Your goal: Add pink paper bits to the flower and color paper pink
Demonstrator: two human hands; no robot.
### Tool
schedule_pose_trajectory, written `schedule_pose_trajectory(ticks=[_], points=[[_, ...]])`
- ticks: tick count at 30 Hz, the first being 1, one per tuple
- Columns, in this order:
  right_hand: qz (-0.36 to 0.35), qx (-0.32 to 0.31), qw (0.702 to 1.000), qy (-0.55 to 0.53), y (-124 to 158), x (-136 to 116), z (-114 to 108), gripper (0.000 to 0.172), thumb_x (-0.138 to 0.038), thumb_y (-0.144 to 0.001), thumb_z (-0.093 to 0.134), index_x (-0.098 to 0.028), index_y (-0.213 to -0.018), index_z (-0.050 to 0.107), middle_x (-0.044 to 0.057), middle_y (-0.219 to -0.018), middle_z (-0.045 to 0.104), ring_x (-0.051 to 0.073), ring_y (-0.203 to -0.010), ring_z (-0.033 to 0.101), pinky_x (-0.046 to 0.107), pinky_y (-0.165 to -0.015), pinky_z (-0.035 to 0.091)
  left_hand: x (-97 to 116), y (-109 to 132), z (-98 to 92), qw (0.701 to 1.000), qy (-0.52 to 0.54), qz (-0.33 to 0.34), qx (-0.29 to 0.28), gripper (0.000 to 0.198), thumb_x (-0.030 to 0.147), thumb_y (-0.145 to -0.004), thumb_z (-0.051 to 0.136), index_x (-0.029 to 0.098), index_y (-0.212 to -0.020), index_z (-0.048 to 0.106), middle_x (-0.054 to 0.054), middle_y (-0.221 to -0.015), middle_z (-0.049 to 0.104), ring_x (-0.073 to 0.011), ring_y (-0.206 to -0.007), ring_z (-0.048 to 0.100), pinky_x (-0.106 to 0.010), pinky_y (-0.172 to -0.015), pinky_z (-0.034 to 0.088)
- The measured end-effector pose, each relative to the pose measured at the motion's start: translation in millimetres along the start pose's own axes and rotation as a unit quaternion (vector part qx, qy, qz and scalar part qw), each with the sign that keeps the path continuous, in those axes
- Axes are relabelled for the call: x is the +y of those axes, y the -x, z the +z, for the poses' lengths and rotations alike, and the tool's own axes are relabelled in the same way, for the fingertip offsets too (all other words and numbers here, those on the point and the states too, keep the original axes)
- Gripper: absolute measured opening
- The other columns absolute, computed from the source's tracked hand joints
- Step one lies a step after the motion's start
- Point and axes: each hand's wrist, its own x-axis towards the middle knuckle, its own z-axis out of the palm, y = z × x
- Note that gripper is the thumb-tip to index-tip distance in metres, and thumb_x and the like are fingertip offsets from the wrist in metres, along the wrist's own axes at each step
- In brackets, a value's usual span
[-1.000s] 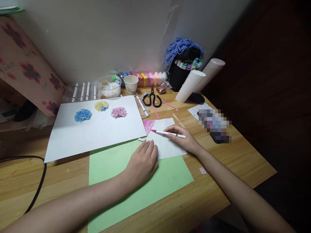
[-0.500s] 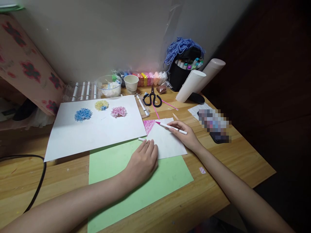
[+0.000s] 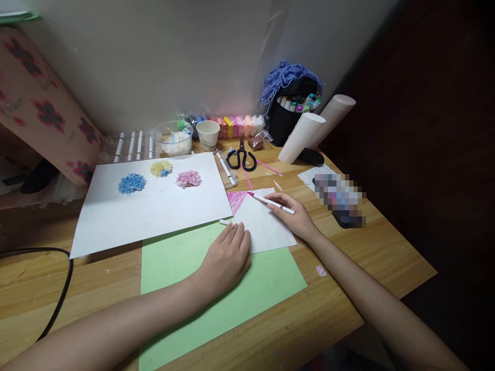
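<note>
My right hand (image 3: pixel 296 216) is closed round a white marker with a pink tip (image 3: pixel 270 202), whose tip rests at the edge of a pink-coloured wedge (image 3: pixel 235 200) on a small white sheet (image 3: pixel 266 232). My left hand (image 3: pixel 228 255) lies flat with fingers together on the left edge of that sheet and on the green paper (image 3: pixel 216 288) under it. A white marker cap (image 3: pixel 225 222) lies just beyond my left fingertips.
A large white sheet (image 3: pixel 154 211) carries blue, yellow and pink fluffy clusters. Along the wall stand markers, a clear bowl (image 3: pixel 172 137), a paper cup (image 3: pixel 208 134), coloured clay packs, scissors (image 3: pixel 242 157), a black marker case (image 3: pixel 288 116) with blue yarn, and two paper rolls (image 3: pixel 305 136). A black cable (image 3: pixel 58 288) lies left.
My right hand has swung the marker tip from the lower left of the pink wedge up to its right top corner. The left hand has stayed put.
</note>
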Motion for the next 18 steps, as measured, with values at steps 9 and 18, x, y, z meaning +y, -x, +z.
schedule_pose_trajectory(ticks=[9,18], points=[[-0.001,0.014,1.000,-0.004,-0.8,1.9,-1.1,0.022,-0.037,-0.082,0.062,-0.021,-0.098,0.062,0.006,-0.106,0.066,0.022,-0.103,0.061,0.038,-0.095,0.046,-0.7,1.6,3.2,1.000,0.019,-0.003,0.002,0.028,0.013,-0.085,0.041,0.006,-0.107,0.056,-0.021,-0.112,0.064,-0.0272,-0.104,0.062,-0.042,-0.097,0.047],[-0.023,-0.106,0.994,-0.008,8.5,-3.5,-4.5,0.020,-0.034,-0.082,0.064,-0.021,-0.097,0.067,0.005,-0.098,0.068,0.020,-0.094,0.063,0.033,-0.085,0.049,-0.3,1.2,3.0,1.000,0.004,-0.002,0.007,0.028,0.014,-0.085,0.041,0.005,-0.106,0.058,-0.020,-0.111,0.065,-0.0274,-0.102,0.062,-0.042,-0.094,0.048]])
